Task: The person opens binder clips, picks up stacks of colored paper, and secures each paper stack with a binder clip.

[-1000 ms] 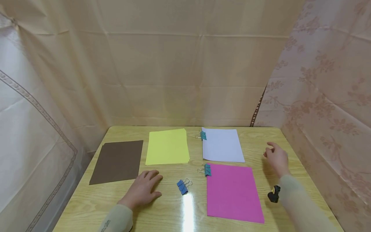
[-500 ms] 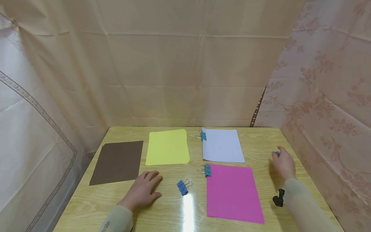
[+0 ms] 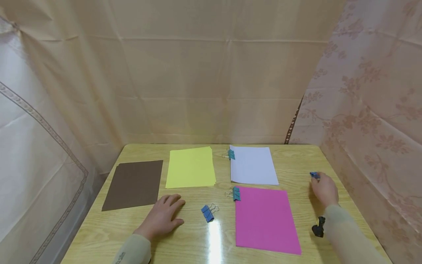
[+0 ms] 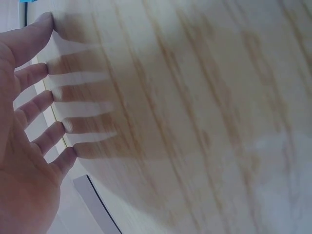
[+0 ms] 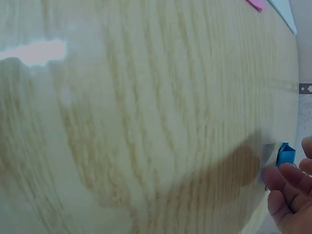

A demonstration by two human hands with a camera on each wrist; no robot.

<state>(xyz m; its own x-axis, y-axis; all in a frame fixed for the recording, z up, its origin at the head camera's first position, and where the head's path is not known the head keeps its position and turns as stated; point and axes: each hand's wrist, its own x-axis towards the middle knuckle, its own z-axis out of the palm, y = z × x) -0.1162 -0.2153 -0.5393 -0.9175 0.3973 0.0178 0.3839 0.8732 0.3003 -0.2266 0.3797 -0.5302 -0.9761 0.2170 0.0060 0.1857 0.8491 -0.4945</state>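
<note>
At the table's right side my right hand (image 3: 324,189) has its fingers curled at a blue binder clip (image 3: 314,175) and appears to pinch it; in the right wrist view the clip's (image 5: 286,153) end shows just past the fingertips, which partly hide it. My left hand (image 3: 161,216) rests on the table with its fingers spread, holding nothing. Right of it lies another blue binder clip (image 3: 208,213), its wire handles up. A teal binder clip (image 3: 236,193) grips the left edge of the magenta paper (image 3: 267,220). Behind it, a second teal clip (image 3: 231,154) holds the white paper (image 3: 253,165).
A yellow paper stack (image 3: 190,167) lies at the back middle of the wooden table (image 3: 191,249). Dark brown paper (image 3: 133,184) is at the left, beyond my left hand. Cloth curtains (image 3: 211,73) hang around the table's back and sides.
My right hand has moved to the right and slightly nearer, with its fingers at the blue binder clip, which has come into sight. My left hand and the papers have stayed put.
</note>
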